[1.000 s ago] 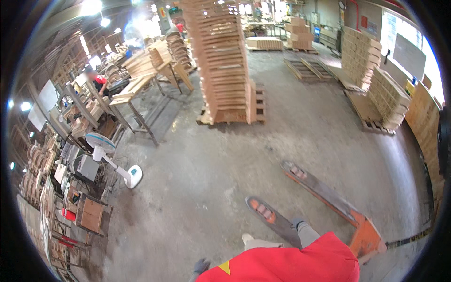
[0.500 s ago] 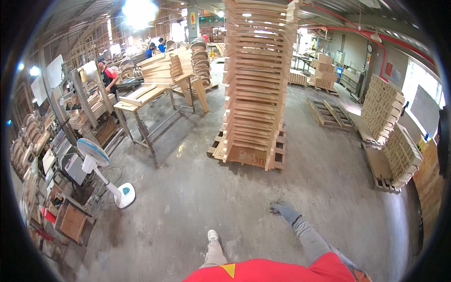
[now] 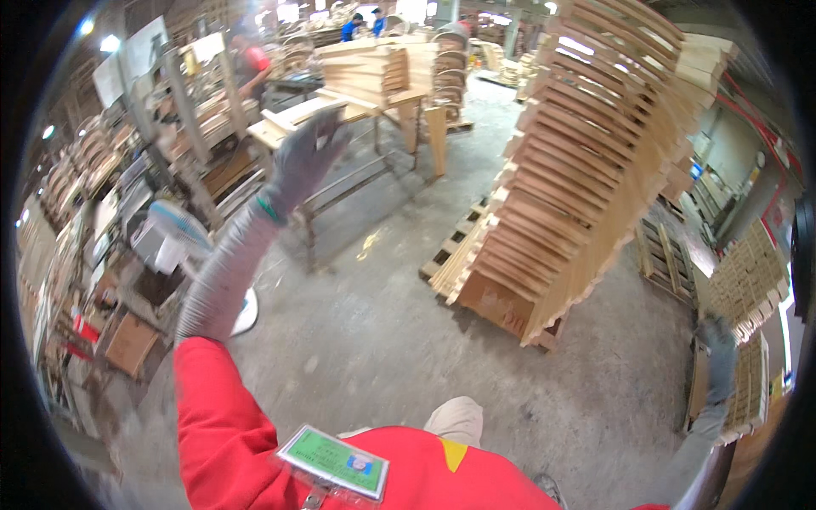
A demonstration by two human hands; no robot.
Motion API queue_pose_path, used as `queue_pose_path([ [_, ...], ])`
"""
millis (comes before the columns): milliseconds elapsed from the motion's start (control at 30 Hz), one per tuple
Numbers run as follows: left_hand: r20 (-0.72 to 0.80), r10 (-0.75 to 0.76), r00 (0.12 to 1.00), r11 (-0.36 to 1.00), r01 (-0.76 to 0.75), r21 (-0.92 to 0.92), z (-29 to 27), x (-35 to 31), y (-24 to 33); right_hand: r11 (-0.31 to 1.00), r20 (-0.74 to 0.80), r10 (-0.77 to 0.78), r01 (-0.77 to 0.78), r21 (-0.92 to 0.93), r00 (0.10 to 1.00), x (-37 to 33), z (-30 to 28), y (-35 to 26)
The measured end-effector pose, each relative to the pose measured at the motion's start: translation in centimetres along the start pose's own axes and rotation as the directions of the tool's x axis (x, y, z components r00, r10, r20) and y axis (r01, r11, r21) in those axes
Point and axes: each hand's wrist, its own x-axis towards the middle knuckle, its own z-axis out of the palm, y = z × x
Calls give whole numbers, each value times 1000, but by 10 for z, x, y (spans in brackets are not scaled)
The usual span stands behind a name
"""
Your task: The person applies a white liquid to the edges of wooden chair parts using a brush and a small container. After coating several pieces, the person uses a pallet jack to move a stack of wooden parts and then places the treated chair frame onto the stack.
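My left hand (image 3: 313, 159), in a grey glove, is raised in front of a wooden work table (image 3: 285, 127). Its fingers are partly stretched and apart, with nothing in them. Off to the right, my right hand (image 3: 718, 336) is also gloved in grey and smeared by motion; its fingers cannot be made out. It appears in front of stacked wooden pieces (image 3: 748, 276), and whether it touches them is unclear. Between my arms, farther ahead, a tall stack of wooden frames (image 3: 565, 170) stands on a pallet (image 3: 450, 246), apart from both hands.
A white and blue standing fan (image 3: 178, 229) is at the left, beside machinery and wood pieces. More wooden parts (image 3: 365, 72) are piled on the table. An unloaded-looking pallet (image 3: 667, 259) lies at the right. A person in red and black (image 3: 255, 64) stands beyond the machines.
My left arm has come up into view. My right hand has swung outward to the right. The view has tilted and turned left, and the tall stack appears closer.
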Motion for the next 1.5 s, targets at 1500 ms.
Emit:
queue_pose_path([
  [1500,-682,417,601,897,-152,414,350,648,237,635,-581,-736,59,-770,347,692,-195,-126],
])
